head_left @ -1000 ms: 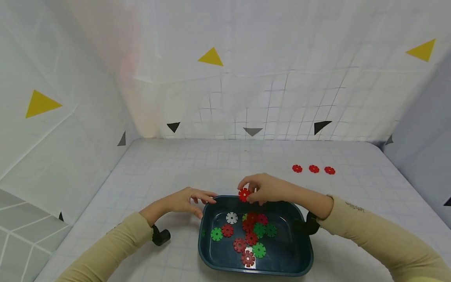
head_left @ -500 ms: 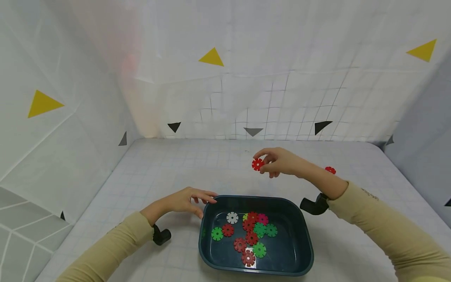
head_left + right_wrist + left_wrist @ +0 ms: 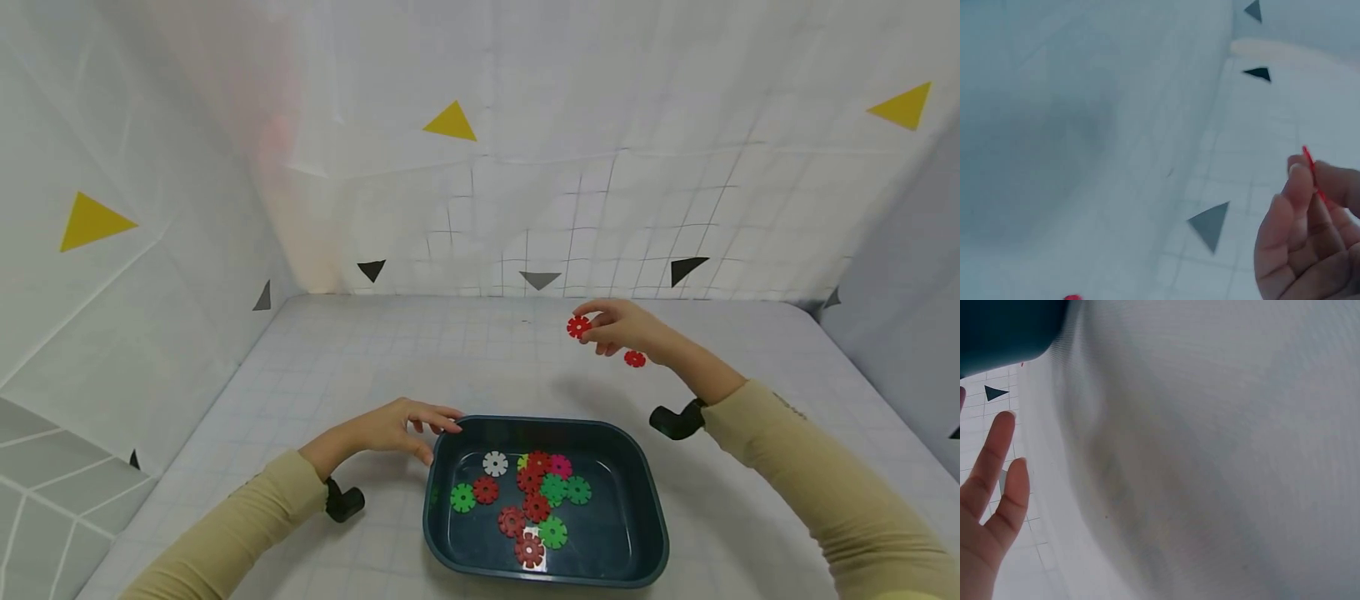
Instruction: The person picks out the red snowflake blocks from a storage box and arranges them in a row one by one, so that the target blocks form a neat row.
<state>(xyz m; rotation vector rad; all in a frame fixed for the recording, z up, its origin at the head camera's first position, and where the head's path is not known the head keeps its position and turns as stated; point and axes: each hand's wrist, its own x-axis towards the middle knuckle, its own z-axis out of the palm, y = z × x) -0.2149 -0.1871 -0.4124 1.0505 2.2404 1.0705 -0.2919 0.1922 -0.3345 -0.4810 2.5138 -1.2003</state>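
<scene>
Between thumb and fingertips, my right hand [image 3: 630, 329] pinches a red notched plastic disc [image 3: 578, 327] above the far part of the table. The right wrist view shows this disc [image 3: 1307, 156] edge-on as a thin red line. A second red disc [image 3: 634, 358] lies on the table just below that hand; the forearm covers the spot to its right. My left hand [image 3: 393, 425] has its fingers extended at the far left corner of a dark teal tub [image 3: 622, 517]. Inside the tub lie several notched discs: red, green, a white one [image 3: 495, 463] and a pink one [image 3: 559, 465].
White gridded cloth covers the table [image 3: 360, 350] and rises as walls at the back and both sides. Yellow triangles [image 3: 452, 122] and black ones mark the walls. A black camera mount sits on each wrist, the right one [image 3: 677, 422] beyond the tub's far right corner.
My right hand has lifted the red disc from over the tub's far rim and carried it away and to the right. The left hand and the tub have stayed put.
</scene>
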